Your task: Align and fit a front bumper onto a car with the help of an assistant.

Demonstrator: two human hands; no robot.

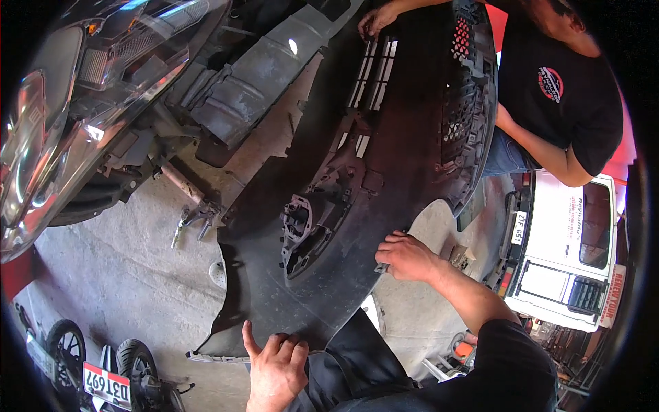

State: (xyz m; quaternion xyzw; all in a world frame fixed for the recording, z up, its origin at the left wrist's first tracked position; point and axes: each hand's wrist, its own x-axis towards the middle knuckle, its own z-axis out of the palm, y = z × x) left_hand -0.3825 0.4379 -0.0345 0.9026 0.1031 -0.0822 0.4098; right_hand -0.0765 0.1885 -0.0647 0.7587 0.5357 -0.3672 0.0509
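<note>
A large dark car bumper cover point(274, 264) lies across the middle with its inner side up, its near end against my lap. My left hand point(278, 364) curls its fingers over that near end, the thumb sticking out to the left. On the right edge, my right hand point(408, 257) wraps its fingers around the rim; a small grey piece shows under the fingertips, and I cannot tell if it belongs to the bumper. A round lamp housing opening point(296, 220) and a slatted grille point(371, 72) sit in the bumper's middle.
A co-worker in a black shirt point(556, 82) is at the far right; a co-worker's hand point(372, 22) touches the bumper's far part. At left stands a car with its front stripped point(137, 75), a floor jack point(182, 182) beside it. Motorcycles point(103, 371) and a white van point(563, 233) stand around.
</note>
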